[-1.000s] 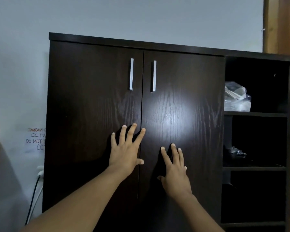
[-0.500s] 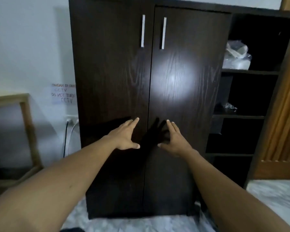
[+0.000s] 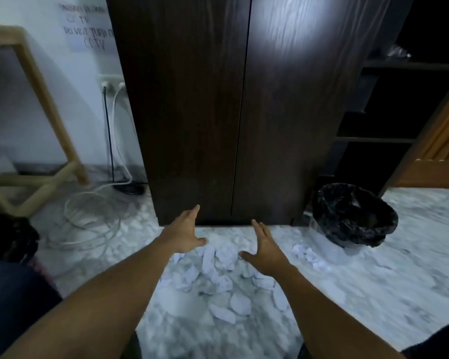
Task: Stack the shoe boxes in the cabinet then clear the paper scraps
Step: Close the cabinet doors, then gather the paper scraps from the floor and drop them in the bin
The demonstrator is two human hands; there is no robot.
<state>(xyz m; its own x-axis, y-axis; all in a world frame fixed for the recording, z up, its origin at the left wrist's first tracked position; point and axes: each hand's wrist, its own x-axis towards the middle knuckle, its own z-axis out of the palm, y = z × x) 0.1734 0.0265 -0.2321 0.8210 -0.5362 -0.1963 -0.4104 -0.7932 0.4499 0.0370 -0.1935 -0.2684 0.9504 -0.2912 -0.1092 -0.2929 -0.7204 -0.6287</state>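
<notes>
Both hands out over the marble-pattern floor (image 3: 373, 281), palms down. Left hand (image 3: 184, 235) & right hand (image 3: 266, 251): fingers loosely spread, holding nothing. Torn white paper scraps (image 3: 218, 268) lie scattered on floor just below & between the fingers, in front of the dark wood cabinet (image 3: 218, 99), doors closed. Black-bagged round bin (image 3: 353, 216) to the right, near cabinet corner.
</notes>
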